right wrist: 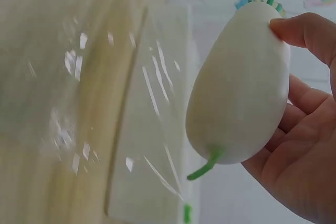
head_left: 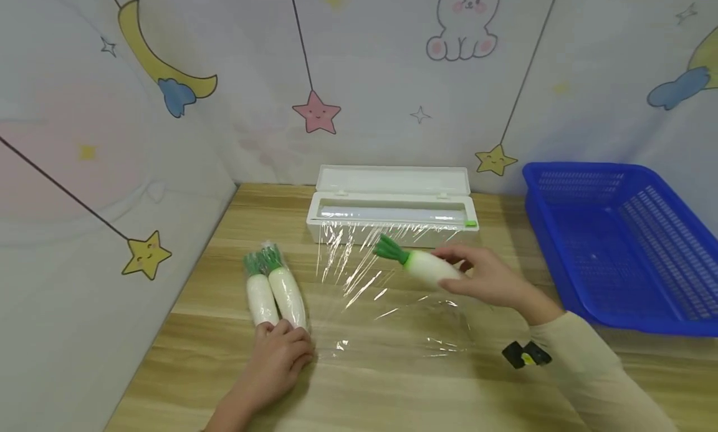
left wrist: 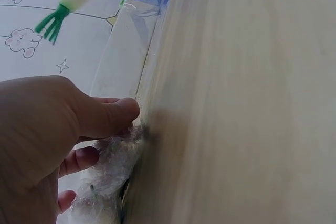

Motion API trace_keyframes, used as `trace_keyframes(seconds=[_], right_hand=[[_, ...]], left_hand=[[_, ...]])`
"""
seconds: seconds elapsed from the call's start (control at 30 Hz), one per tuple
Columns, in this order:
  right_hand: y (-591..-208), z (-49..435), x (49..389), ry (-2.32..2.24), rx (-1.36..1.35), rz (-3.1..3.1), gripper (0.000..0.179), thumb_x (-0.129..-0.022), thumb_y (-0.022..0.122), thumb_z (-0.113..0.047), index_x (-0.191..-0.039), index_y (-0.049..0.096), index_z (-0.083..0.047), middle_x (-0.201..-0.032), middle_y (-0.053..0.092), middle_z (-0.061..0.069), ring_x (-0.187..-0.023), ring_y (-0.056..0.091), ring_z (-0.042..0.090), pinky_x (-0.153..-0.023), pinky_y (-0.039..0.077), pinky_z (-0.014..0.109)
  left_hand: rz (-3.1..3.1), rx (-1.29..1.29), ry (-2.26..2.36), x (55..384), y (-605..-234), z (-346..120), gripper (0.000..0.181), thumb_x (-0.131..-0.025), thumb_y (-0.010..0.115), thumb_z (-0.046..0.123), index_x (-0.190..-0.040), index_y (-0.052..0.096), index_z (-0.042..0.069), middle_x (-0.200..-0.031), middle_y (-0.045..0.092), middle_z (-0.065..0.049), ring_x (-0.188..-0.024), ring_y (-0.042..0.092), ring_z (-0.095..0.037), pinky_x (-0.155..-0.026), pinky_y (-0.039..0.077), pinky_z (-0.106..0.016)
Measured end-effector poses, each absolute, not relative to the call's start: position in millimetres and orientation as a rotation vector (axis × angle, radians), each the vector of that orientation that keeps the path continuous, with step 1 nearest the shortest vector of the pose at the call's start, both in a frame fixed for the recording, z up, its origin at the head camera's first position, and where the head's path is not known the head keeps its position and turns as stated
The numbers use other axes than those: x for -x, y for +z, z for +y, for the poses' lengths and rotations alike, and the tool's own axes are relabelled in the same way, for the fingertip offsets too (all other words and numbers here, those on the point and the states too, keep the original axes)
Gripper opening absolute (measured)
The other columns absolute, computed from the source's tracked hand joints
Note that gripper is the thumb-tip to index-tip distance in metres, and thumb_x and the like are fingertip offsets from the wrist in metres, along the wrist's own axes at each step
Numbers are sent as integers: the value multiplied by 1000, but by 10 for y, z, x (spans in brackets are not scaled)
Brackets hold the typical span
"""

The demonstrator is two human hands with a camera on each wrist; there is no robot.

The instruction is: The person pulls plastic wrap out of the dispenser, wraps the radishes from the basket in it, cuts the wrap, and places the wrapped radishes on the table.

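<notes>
Two white radishes with green tops, each in clear wrap, lie side by side at the left; one is the wrapped white radish [head_left: 288, 298]. My left hand [head_left: 283, 354] is at their near ends, thumb and forefinger close together at the crinkled wrap [left wrist: 118, 163] there. My right hand [head_left: 488, 276] holds an unwrapped white radish [head_left: 429, 268] between thumb and fingers, above a sheet of clear plastic film [head_left: 387, 313]. In the right wrist view this radish [right wrist: 239, 85] shows its rounded end with a short green tail. The film runs from a white dispenser box [head_left: 392, 234] with its lid up.
A blue plastic basket [head_left: 594, 301] stands at the right of the wooden table [head_left: 207, 357]. A green slider [head_left: 470, 223] sits at the right end of the box's front edge. Behind is a printed wall cloth [head_left: 381, 58]. A black strap piece [head_left: 527, 355] is near my right sleeve.
</notes>
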State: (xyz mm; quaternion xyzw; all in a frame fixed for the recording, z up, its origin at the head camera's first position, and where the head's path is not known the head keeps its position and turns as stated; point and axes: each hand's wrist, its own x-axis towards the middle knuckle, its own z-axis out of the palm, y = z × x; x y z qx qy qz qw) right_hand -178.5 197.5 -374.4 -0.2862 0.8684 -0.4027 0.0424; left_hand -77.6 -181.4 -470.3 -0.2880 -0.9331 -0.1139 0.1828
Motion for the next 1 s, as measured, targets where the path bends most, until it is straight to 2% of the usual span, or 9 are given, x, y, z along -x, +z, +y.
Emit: trace_keyframes(seconds=[0.23,0.4,0.6,1.0], right_hand=[[-4079,1493,1746,-1143,989,2472,41,-81,72,-15,-120,64,-6,-105,67,2,-93,59,14,-76,49,29],[-4220,1287,1745,-1036,1032,2465,39,-79,71,-15,-117,65,-7,-104,67,0,-91,59,12,-79,49,30],[-4335,1220,1738,-1021,1044,2417,36,-78,70,-11,-113,66,-6,-101,68,0,-89,59,11,-79,48,29],[-4441,1220,1731,-954,1122,2428,37,-81,68,-12,-117,64,-3,-106,68,5,-88,58,10,-79,48,27]], left_hand=[[-2635,804,-314,778,-4706,-1819,8,-70,78,22,-72,71,25,-81,61,16,-78,45,-8,-76,29,-40],[-2617,811,-323,775,-4713,-1820,8,-69,78,21,-71,71,24,-80,61,15,-77,46,-9,-75,29,-40],[-2607,821,-329,778,-4730,-1820,8,-70,78,21,-71,70,24,-80,61,14,-78,46,-9,-75,28,-40],[-2595,818,-350,789,-4737,-1816,10,-67,79,20,-70,69,24,-81,61,14,-78,46,-9,-76,29,-40]])
